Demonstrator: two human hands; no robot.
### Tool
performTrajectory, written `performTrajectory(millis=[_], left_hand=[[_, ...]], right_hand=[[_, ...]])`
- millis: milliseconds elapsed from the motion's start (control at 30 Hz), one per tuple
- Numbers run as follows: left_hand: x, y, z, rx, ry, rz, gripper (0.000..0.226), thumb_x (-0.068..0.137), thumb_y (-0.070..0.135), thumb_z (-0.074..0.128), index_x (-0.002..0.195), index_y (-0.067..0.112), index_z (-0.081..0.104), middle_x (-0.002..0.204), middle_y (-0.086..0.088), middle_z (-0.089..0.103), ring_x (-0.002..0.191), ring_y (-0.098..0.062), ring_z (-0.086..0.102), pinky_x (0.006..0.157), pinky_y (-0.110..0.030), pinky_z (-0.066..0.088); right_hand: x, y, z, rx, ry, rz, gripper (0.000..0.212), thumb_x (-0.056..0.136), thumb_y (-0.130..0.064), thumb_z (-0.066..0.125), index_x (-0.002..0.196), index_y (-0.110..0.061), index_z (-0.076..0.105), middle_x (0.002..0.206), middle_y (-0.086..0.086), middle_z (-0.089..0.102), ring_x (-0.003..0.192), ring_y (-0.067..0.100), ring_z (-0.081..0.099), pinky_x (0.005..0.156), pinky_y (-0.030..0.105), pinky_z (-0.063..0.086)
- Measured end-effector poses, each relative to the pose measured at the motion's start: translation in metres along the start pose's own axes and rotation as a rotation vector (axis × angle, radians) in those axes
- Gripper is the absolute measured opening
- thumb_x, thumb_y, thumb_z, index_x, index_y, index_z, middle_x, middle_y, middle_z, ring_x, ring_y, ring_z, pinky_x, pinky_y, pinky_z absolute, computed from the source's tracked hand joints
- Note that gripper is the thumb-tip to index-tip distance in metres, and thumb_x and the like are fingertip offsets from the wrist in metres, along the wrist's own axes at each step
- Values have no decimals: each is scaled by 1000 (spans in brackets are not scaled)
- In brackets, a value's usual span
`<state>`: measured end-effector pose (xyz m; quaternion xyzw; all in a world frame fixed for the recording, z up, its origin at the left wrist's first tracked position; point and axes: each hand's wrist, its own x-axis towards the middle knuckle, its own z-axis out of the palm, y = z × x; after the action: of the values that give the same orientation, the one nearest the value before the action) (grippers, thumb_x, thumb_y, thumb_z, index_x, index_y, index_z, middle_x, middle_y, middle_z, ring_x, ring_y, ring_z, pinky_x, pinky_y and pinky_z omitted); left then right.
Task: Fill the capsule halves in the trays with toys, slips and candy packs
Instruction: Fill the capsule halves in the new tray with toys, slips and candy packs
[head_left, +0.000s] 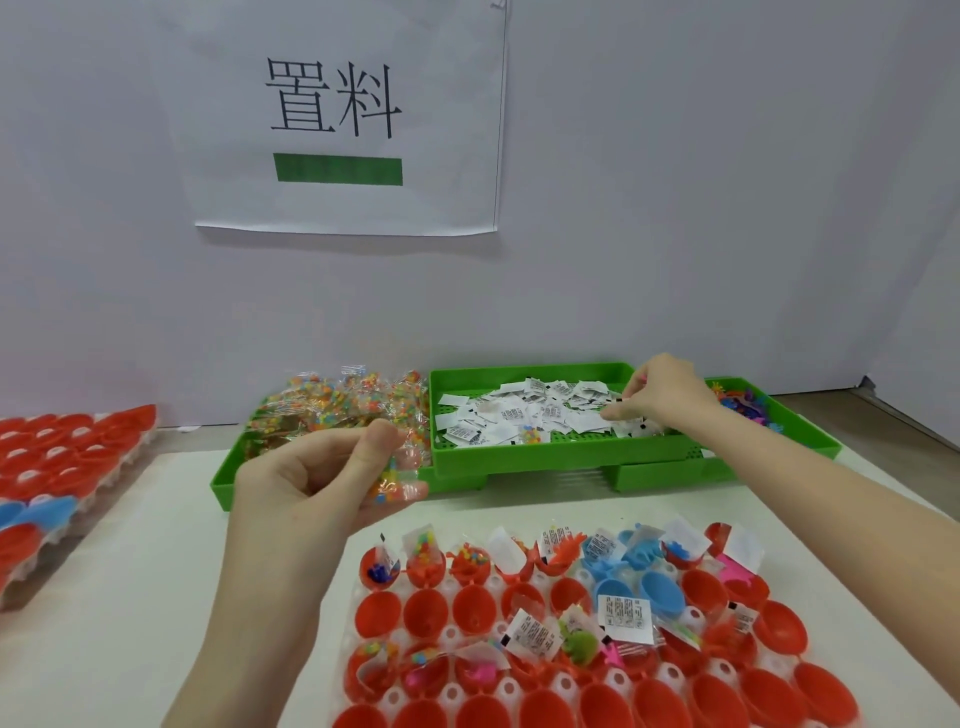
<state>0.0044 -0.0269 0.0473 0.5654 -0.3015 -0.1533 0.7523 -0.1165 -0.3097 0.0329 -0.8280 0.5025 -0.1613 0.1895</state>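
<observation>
A clear tray (457, 639) in front of me holds rows of red and blue capsule halves (426, 613); several contain toys, paper slips or candy. My left hand (311, 478) hovers above the tray's far left corner and grips a few clear candy packs (397, 480) with coloured beads. My right hand (660, 395) reaches into the middle green tray (540, 452) and pinches at the white printed slips (524, 415) lying there.
A green tray with a heap of candy packs (337, 405) stands at the left. At the right, a green tray (810, 441) holds colourful toys (748, 405). A second tray of red and blue capsule halves (62, 467) lies far left. A wall with a paper sign (337, 119) rises behind.
</observation>
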Motion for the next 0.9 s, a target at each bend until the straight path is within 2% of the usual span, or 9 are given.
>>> performTrajectory(millis=[100, 233, 333, 433, 533, 600, 667, 767, 900], left_hand=[[-3, 1, 3, -1, -33, -19, 13, 63, 29, 62, 57, 27, 74, 62, 0, 70, 52, -17, 67, 49, -15, 51], [-5, 2, 5, 16, -48, -38, 11, 61, 30, 64, 59, 27, 74, 63, -2, 70, 54, -18, 67, 49, -15, 51], [-5, 3, 5, 15, -34, -45, 12, 61, 31, 63, 60, 27, 74, 64, -1, 71, 57, -18, 68, 50, -15, 51], [-5, 4, 5, 33, -54, -63, 12, 62, 29, 64, 59, 24, 75, 66, -7, 70, 58, -19, 68, 50, -15, 52], [-6, 4, 8, 51, -108, -109, 18, 72, 17, 66, 56, 18, 74, 73, -26, 66, 58, -20, 68, 51, -14, 51], [-9, 4, 12, 60, -170, -151, 23, 78, 9, 64, 59, 16, 75, 74, -23, 68, 62, -20, 69, 53, -14, 52], [-14, 7, 17, 39, -268, -203, 20, 82, 4, 60, 74, 13, 74, 76, -14, 71, 71, -19, 71, 58, -15, 54], [-25, 13, 26, -21, -436, -275, 22, 86, -2, 53, 90, 10, 71, 84, -12, 72, 78, -15, 70, 69, -18, 56], [-39, 20, 40, -102, -565, -373, 24, 87, 6, 52, 88, 12, 75, 95, -15, 70, 83, -16, 68, 71, -23, 57]], right_hand=[[0, 6, -6, 129, 79, -13, 28, 72, -35, 76, 77, -9, 68, 74, 5, 65, 65, 19, 56, 75, 37, 51], [0, 8, -5, 387, 73, 19, 26, 80, -27, 69, 90, -3, 71, 109, 14, 67, 107, 26, 56, 92, 34, 38], [-2, 9, -2, 496, 93, 48, 32, 83, -28, 66, 97, 0, 69, 118, 14, 63, 117, 27, 51, 96, 34, 34], [-9, 3, -5, 733, 164, 103, 29, 85, -20, 64, 104, 1, 65, 118, 11, 63, 91, 17, 60, 76, 17, 47], [-44, -14, -16, 988, 120, 136, 28, 83, -21, 65, 105, -3, 64, 79, -3, 68, 37, 2, 35, 30, 9, 25], [-80, -25, -22, 1079, -33, 53, 26, 75, -30, 68, 91, -9, 69, 40, -12, 40, 32, 4, 21, 32, 13, 19], [-120, -37, -25, 1184, -230, -42, 31, 63, -40, 70, 79, -13, 74, 39, -13, 23, 35, 5, 17, 35, 16, 16], [-169, -49, -25, 1270, -436, -102, 29, 57, -43, 69, 72, -18, 75, 40, -14, 21, 36, 5, 16, 36, 16, 19], [-195, -56, -22, 1214, -332, -181, 31, 56, -41, 68, 74, -17, 77, 39, -8, 36, 35, 6, 27, 39, 11, 31]])
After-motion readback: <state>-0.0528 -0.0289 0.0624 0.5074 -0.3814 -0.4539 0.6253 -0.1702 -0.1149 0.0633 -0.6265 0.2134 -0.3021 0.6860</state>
